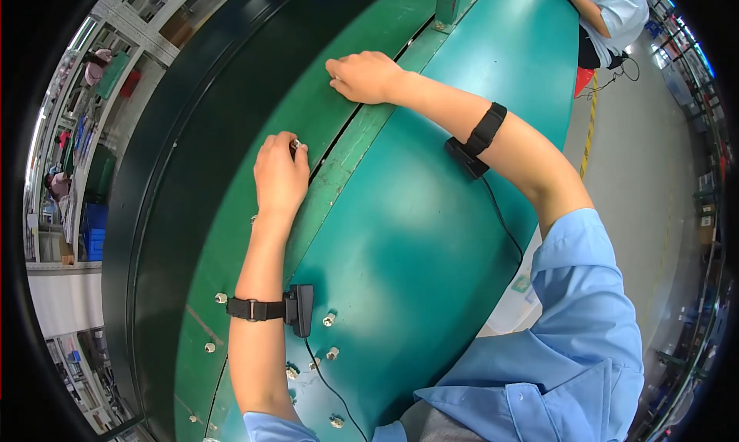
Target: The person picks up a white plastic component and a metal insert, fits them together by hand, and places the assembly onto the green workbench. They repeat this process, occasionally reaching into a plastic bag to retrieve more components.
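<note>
My left hand (279, 174) rests over the green strip beyond the near worktop, its thumb and fingers closed on a small shiny metal fitting (295, 144). Only the fitting's end shows between them. Farther off and to the right, my right hand (368, 78) is low over the same green strip. Its fingers are curled in, and what they hold, if anything, is hidden. Several similar small metal fittings lie near my left forearm, among them one fitting (329, 319) on the teal worktop (400, 265) and another fitting (221, 298) on the green strip.
Each forearm wears a black strap with a black box, and a cable (499, 215) trails from it. A green metal post (448, 3) stands at the far side. Another person (612, 15) sits at the table's far right end. Shelves (69, 134) stand at the left.
</note>
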Demonstrator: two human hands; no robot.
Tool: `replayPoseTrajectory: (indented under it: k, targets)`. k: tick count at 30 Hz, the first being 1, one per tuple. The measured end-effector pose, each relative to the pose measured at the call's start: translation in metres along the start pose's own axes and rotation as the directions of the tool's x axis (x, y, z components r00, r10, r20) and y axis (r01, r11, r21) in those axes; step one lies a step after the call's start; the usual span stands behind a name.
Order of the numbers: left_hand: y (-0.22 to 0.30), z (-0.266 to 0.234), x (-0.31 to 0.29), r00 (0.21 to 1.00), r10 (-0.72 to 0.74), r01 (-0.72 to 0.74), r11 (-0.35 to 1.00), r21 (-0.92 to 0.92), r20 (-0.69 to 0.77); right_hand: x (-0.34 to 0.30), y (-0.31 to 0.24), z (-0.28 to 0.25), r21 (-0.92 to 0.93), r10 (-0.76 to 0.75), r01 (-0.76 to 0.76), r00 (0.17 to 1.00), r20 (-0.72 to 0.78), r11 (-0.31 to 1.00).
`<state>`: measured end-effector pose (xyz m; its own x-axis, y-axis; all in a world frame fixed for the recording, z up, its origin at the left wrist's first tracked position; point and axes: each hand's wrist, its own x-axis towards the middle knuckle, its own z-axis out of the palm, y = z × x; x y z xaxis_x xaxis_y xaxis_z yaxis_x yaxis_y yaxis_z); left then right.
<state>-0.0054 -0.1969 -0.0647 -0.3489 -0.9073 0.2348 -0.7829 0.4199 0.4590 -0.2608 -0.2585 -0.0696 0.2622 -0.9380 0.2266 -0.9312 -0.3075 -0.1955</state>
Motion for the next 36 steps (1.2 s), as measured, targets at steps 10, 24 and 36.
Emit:
replayPoseTrajectory:
  k: [10, 24, 36]
  targets:
    - [0.036, -0.077, -0.041, 0.989, 0.099, -0.119, 0.973, -0.196, -0.110, -0.005, 0.006, -0.023, -0.043, 0.000, 0.000, 1.000, 0.003, 0.999]
    - [0.040, -0.222, -0.435, 0.797, -0.483, 0.342, 0.856, -0.389, -0.363, -0.070, -0.312, -0.094, 0.364, -0.650, 0.686, 0.722, -0.236, 0.630]
    - [-0.005, -0.196, -0.716, 0.123, -0.646, 0.172, 0.761, -0.625, -0.753, -0.292, -0.781, -0.002, 0.571, -0.981, 0.814, -0.009, 0.193, 0.105]
